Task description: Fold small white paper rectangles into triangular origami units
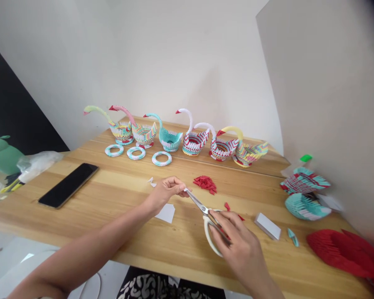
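Cutting step, mid-snip as far as I can judge. My right hand has its fingers curled through the cream handles of the scissors, closed around them, grip firm. Blades point up-left toward my left hand, and they look nearly shut, tips right at the left fingertips. Left hand is pinched closed, thumb against fingers, on something very small at the blade tips; too small to tell what, probably a paper scrap but I cannot confirm. Both hands hover just above the tabletop, near its middle. Under the left wrist lies a white paper piece, flat, and 2 tiny white bits sit just beyond the left hand. Small red pile of folded pieces lies just beyond the scissors, a few loose red pieces beside the right hand. White block to the right, near a lone teal piece. At the back, 6 paper swans in a row, 3 rings in front of them. Phone on the left, well apart. Next move, in my view, needs the left pinch held steady and clear of the blade edge while the right hand closes or reopens the scissors; the risk is nicked fingertips, since the piece is so small.
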A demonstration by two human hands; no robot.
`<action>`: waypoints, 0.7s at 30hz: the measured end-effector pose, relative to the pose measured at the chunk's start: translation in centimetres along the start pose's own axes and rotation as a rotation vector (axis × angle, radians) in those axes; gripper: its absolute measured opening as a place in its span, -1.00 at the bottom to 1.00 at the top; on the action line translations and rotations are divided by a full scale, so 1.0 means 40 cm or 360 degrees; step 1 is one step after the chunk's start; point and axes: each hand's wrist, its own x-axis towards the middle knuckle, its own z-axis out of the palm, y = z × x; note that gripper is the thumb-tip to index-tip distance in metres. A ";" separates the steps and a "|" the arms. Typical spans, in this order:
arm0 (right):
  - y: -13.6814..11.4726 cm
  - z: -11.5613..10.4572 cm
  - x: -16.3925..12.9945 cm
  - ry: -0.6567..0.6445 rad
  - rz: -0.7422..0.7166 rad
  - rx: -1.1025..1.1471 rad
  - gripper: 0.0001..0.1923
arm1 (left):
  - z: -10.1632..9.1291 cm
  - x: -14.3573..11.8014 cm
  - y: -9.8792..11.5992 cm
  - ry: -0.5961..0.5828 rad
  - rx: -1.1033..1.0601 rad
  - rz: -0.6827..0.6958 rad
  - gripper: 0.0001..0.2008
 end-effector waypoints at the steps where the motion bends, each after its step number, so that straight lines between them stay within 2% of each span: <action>1: -0.004 0.004 0.005 -0.0008 0.0047 0.0046 -0.71 | 0.000 0.001 0.000 0.0022 0.0004 0.0001 -0.74; 3: -0.007 0.006 0.019 -0.0110 0.0206 0.0250 -0.72 | 0.001 0.001 0.000 0.0032 -0.0030 0.0007 -0.74; 6: -0.001 -0.006 0.042 -0.0430 0.0562 0.0735 -0.69 | 0.004 -0.002 -0.001 0.0007 -0.0174 -0.0003 -0.74; 8: 0.006 -0.021 0.050 -0.0521 0.0731 0.0940 -0.65 | 0.004 -0.003 -0.001 -0.0008 -0.0300 -0.0039 -0.74; 14: 0.018 -0.049 0.044 -0.0579 0.0857 0.1093 -0.54 | -0.006 0.001 0.008 -0.0009 -0.0506 -0.0108 -0.74; 21: 0.023 -0.026 0.040 -0.0578 0.0883 0.1101 -0.56 | 0.006 -0.009 0.012 -0.0072 -0.0556 -0.0185 -0.71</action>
